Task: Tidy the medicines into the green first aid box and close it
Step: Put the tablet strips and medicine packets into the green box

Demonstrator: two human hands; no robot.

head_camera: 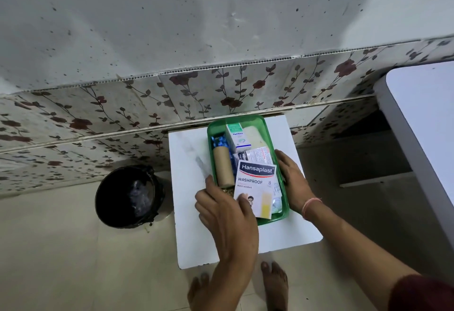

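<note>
The green first aid box (285, 208) stands open on a small white table (186, 163), with no lid in view. Inside lie a white Hansaplast plaster pack (255, 183) at the front, a brown bandage roll (223, 167) on the left, a white and green Optibex carton (237, 137) at the back, blue blister strips (219, 141) and leaflets (258, 154). My left hand (228, 215) rests on the box's near left corner, its thumb touching the plaster pack's lower edge. Against the box's right wall lies my right hand (292, 178), fingers spread flat.
A black bin (129, 196) lined with a bag stands on the floor left of the table. A white tabletop (427, 124) juts in at the right. A floral tiled wall (221, 89) runs behind. My bare feet (274, 283) are below the table's front edge.
</note>
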